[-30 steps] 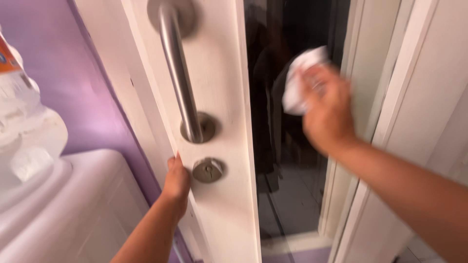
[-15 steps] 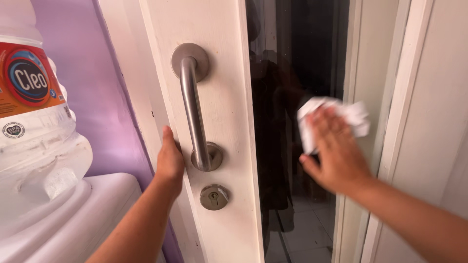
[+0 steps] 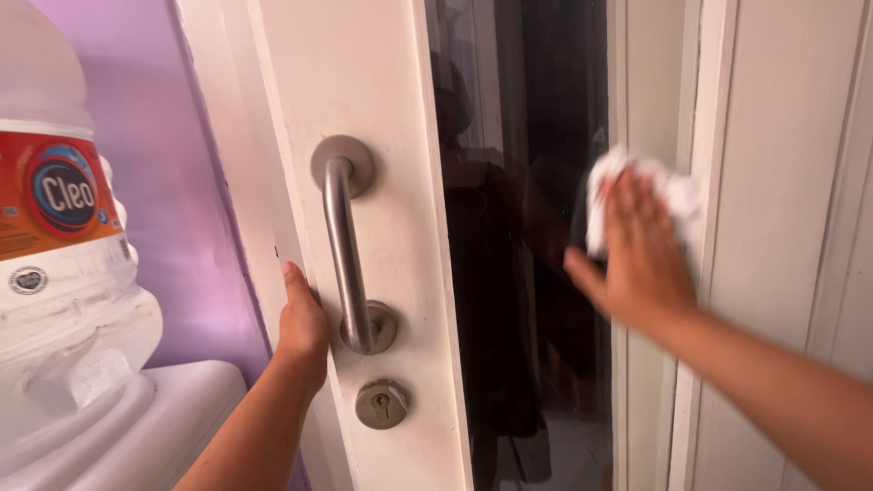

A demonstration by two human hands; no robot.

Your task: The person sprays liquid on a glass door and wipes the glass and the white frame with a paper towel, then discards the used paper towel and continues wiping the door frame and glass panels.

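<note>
We are looking down at a white door point(image 3: 364, 82) with a dark glass panel point(image 3: 518, 273) set in it. Both of our hands are on it.

Left hand point(image 3: 302, 329): it is gripping the outer edge of the door, just left of the handle. The thumb is lying along the door face, pointing up; the fingers are wrapping round the edge and are hidden from us, so we are reading it as a closed hold on the door's edge.

Right hand point(image 3: 641, 255): it is lying flat, fingers stretched out and close together, palm toward the door. It is pressing a crumpled white cloth point(image 3: 682, 195) against the right side of the glass, where the pane meets the white frame point(image 3: 718, 273). The cloth is showing above and to the right of the fingertips; the rest is under the palm. The hand is blurred.

Fittings: a brushed steel bar handle point(image 3: 344, 245) is standing upright on the door face, with a round keyhole lock point(image 3: 381, 405) just below its lower mount.

Surroundings: a large clear water jug point(image 3: 64, 300) with a red and orange label is sitting upside down on a white dispenser point(image 3: 173, 427) at far left, against a purple wall point(image 3: 173, 182). The glass is reflecting a dim figure; we cannot make out detail.
</note>
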